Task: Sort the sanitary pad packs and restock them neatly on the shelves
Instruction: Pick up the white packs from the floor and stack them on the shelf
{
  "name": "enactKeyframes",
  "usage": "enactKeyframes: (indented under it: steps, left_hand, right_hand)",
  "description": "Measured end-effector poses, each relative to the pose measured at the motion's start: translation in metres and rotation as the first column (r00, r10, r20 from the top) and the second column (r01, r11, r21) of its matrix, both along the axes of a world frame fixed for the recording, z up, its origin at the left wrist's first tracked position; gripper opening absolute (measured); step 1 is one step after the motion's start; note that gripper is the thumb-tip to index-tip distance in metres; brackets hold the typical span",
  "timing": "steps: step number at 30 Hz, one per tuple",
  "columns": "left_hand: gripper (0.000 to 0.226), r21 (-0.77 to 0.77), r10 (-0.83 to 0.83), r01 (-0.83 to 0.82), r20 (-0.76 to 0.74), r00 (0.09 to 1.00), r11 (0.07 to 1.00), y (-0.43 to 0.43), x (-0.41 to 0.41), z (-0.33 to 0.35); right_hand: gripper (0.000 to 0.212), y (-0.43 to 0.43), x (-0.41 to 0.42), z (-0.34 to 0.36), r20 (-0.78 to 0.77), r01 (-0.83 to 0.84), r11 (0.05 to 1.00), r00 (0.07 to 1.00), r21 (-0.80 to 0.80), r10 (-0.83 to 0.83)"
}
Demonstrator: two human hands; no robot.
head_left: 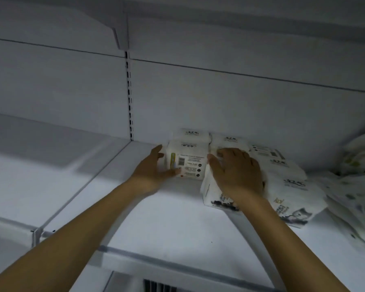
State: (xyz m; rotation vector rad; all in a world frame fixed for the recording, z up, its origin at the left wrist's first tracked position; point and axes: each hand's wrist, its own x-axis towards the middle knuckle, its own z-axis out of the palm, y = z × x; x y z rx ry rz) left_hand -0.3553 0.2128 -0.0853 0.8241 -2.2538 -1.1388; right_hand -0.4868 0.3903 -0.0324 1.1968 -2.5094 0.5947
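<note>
With grip wide, the left hand (152,167) presses the barcoded pack (188,163) on the shelf (156,218), while the right hand (236,171), equally wide, rests atop the neighbouring pack (213,194).

On the white shelf (177,218), near its back edge, a small sanitary pad pack (188,163) with a barcode stands upright. The left hand (152,168) touches its left side with straight fingers. The right hand (237,171) lies flat on the white packs (282,165) just beside it. Two more packs (193,133) stand behind, against the back wall. Soft packs (358,186) are heaped at the right edge.
</note>
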Motion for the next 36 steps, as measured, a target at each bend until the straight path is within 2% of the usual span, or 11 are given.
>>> enactKeyframes:
  steps: [2,5,8,11,14,20,26,29,32,36]
  left_hand:
    - [0.092,-0.114,0.016,-0.015,0.01,1.0,0.993,0.005,0.018,0.002]
    - [0.101,-0.283,-0.018,0.038,0.075,0.997,0.958,0.014,0.052,0.005]
    - [0.099,-0.387,-0.012,0.043,0.081,0.997,0.921,0.019,0.091,0.013]
    - [0.087,-0.53,0.078,-0.031,0.065,0.995,0.847,0.019,0.145,0.022]
    - [0.081,-0.635,0.193,-0.102,0.076,0.978,0.765,0.011,0.217,0.022]
    - [0.081,-0.618,0.438,-0.24,0.189,0.879,0.749,0.004,0.388,-0.012]
    - [0.096,-0.553,0.589,-0.369,0.292,0.753,0.747,0.011,0.554,-0.048]
    - [0.091,-0.544,0.64,-0.418,0.319,0.699,0.728,0.014,0.619,-0.063]
    - [0.082,-0.539,0.677,-0.45,0.354,0.646,0.712,0.016,0.667,-0.078]
    - [0.082,-0.5,0.682,-0.476,0.412,0.605,0.724,0.011,0.706,-0.092]
  right_hand:
    - [0.043,0.001,0.003,0.003,0.06,-0.037,0.984,0.997,-0.176,0.049]
    - [0.042,-0.008,0.035,0.006,-0.053,-0.17,0.907,0.985,-0.385,0.163]
    - [0.034,-0.03,0.087,0.005,-0.157,-0.341,0.857,0.94,-0.386,0.303]
    - [0.028,-0.054,0.133,0.002,-0.144,-0.451,0.827,0.892,-0.334,0.429]
    - [0.034,-0.076,0.179,-0.006,-0.11,-0.545,0.782,0.835,-0.301,0.54]
    - [0.035,-0.115,0.322,-0.038,-0.051,-0.72,0.654,0.681,-0.232,0.731]
    - [0.044,-0.145,0.483,-0.087,0.029,-0.866,0.496,0.495,-0.066,0.868]
    - [0.045,-0.158,0.545,-0.104,0.059,-0.892,0.451,0.449,-0.016,0.891]
    - [0.057,-0.168,0.59,-0.122,0.121,-0.913,0.401,0.407,0.073,0.905]
    - [0.062,-0.18,0.625,-0.142,0.192,-0.916,0.379,0.399,0.134,0.896]
